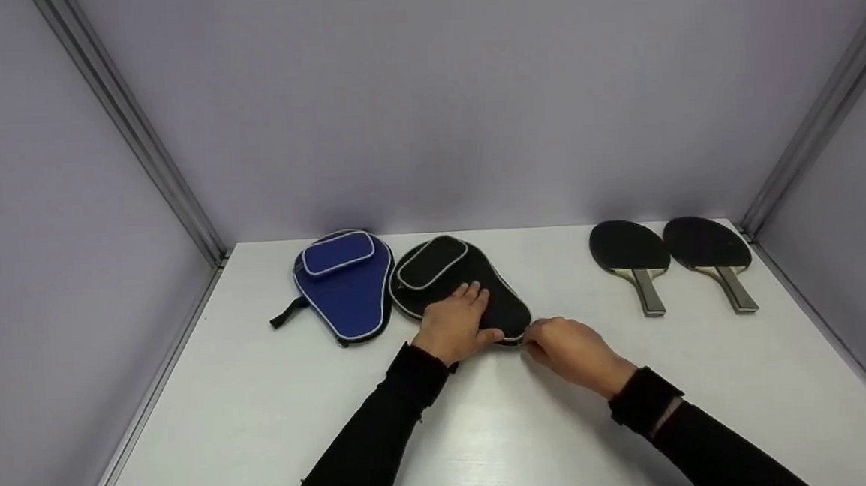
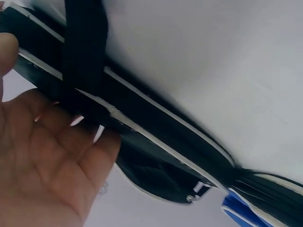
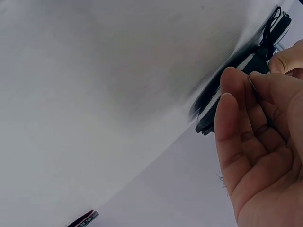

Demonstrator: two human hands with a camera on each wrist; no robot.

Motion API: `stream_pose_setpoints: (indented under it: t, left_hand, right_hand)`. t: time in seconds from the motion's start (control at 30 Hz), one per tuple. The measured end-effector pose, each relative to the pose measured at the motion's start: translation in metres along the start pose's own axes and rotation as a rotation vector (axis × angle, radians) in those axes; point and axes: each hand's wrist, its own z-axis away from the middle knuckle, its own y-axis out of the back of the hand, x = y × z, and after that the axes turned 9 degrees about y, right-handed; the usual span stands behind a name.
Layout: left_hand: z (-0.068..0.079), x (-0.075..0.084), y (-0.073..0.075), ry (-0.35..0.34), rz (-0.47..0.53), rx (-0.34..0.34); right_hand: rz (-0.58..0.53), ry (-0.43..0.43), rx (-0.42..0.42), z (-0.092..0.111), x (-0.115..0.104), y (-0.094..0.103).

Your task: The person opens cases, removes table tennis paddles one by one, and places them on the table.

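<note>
A black table tennis paddle case (image 1: 507,307) with pale piping and a small front pocket (image 1: 433,262) lies on the white table, its narrow end toward the right. My left hand (image 1: 454,324) rests on it with fingers extended across the fabric and the thumb near the lower edge. At the narrow end, my right hand (image 1: 571,351) pinches a zipper pull between thumb and forefinger, mostly hidden by the fingertips. The left wrist view shows the case's zipped side (image 2: 156,142) and a black strap (image 2: 85,42). A blue paddle case (image 1: 350,301) lies directly left of the black one.
Two black paddles, a nearer-to-centre one (image 1: 629,246) and an outer one (image 1: 706,243), lie side by side at the back right, handles toward me. A short black strap (image 1: 288,312) sticks out from the blue case. Grey walls enclose the white table (image 1: 263,419).
</note>
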Motion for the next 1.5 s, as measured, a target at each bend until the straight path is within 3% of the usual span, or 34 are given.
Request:
stream_pose_setpoints:
  t: [0.1,0.27,0.4,0.6,0.83,1.2,1.37,1.5]
  left_hand:
    - [-0.014,0.001,-0.017,0.015,-0.012,0.033]
    - [-0.049,-0.015,-0.067,-0.032,-0.013,0.092]
    - [-0.065,-0.028,-0.081,-0.104,-0.099,0.12]
    - [-0.065,-0.033,-0.076,-0.119,-0.035,0.073]
    - [-0.067,-0.034,-0.08,-0.125,-0.023,0.083]
    - [-0.066,-0.033,-0.083,-0.147,-0.006,0.133]
    - [-0.065,-0.035,-0.081,-0.162,-0.016,0.095]
    - [-0.062,-0.036,-0.074,-0.176,-0.002,0.045]
  right_hand:
    - [-0.028,-0.021,-0.009,0.0,0.001,0.0]
    - [-0.082,-0.047,-0.014,-0.002,0.003,-0.001]
    - [-0.137,-0.096,-0.007,-0.002,0.003,-0.001]
    - [-0.197,-0.14,-0.017,-0.003,-0.003,-0.001]
    - [-0.212,-0.138,-0.039,-0.007,-0.019,-0.005]
    - [-0.101,-0.128,0.012,-0.023,-0.036,-0.008]
    - [-0.061,-0.103,0.022,-0.027,-0.036,-0.011]
    - [-0.077,-0.072,-0.017,-0.025,-0.031,-0.008]
